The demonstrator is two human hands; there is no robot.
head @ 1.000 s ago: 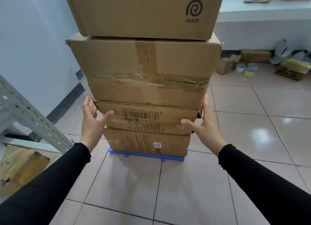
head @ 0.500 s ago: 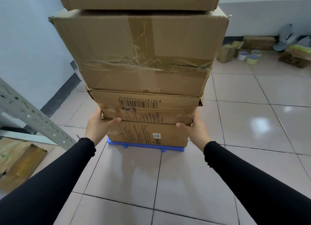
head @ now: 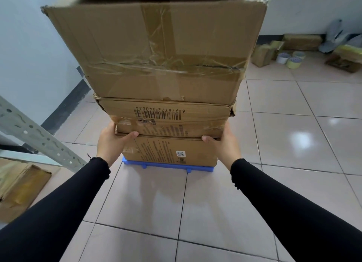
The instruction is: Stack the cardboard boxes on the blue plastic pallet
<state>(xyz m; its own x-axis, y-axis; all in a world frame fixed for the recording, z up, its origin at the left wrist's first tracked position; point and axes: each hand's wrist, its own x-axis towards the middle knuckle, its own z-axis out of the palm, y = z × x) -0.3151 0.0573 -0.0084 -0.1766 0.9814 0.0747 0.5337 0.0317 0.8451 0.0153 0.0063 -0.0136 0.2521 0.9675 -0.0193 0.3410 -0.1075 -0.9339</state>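
**Barcoded box gripped at both lower corners**

From the head view, the barcoded box (head: 166, 117) is being clamped at its bottom corners by the left hand (head: 112, 142) and the right hand (head: 225, 144), thumbs pressed along its front edge. It is sitting on the bottom box (head: 170, 152), which is resting on the blue pallet (head: 166, 166). The large taped box (head: 156, 50) is being carried on top of it.

**Even indoor light, wide-angle bend**

Bright, soft, from overhead. Glare patch on the glossy floor tiles (head: 299, 142) at 3 o'clock. Faint shadow on the floor under the sleeves (head: 64, 208). Strong bowing toward the edges; slight softness at 9 o'clock on the metal rack (head: 35, 138).
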